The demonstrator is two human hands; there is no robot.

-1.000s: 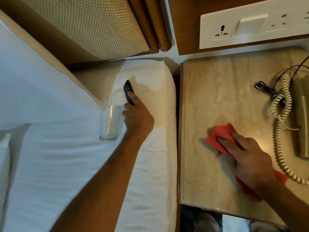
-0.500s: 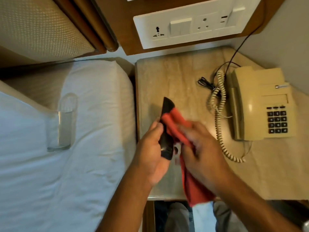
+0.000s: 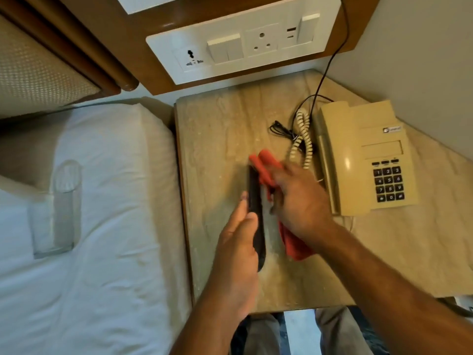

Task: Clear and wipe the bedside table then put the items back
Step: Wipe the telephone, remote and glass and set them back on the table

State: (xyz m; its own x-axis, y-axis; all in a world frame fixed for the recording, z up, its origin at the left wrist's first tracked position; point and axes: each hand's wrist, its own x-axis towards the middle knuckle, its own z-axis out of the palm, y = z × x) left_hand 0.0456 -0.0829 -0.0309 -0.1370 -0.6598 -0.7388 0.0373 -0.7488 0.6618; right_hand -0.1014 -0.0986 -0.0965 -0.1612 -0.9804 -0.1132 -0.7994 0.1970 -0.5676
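The left hand [image 3: 239,242] is closed around a black remote control [image 3: 256,213], thumb lying along its near side, fingers wrapped underneath, holding it lengthwise above the bedside table [image 3: 217,139]. The remote points away from the person, its far tip up against the red cloth [image 3: 266,165]. The right hand [image 3: 299,201] grips that cloth, fingers curled into it and blurred; one bunch of red pokes out past the fingertips against the remote's far end, and the rest hangs down below the palm, just right of the remote. Both hands sit left of the telephone [image 3: 363,160], near it but not touching.

The telephone is cream-coloured and stands on the right half of the marble-patterned tabletop, handset on its cradle along its left edge. Its keypad reads 1 through 9, then star, 0 and hash on dark keys. A small label sits at the phone's upper right corner; the lettering is too small to read. The coiled cord [image 3: 303,139] loops just left of the phone, and a thin black cable [image 3: 330,62] runs up from behind it along the wall.

Behind the phone, on a wooden wall panel, a white socket-and-switch plate [image 3: 243,44] is mounted. Well to the left of the phone, off the table, a clear drinking glass [image 3: 57,208] lies on the white bedding [image 3: 115,226], pressed into a fold.
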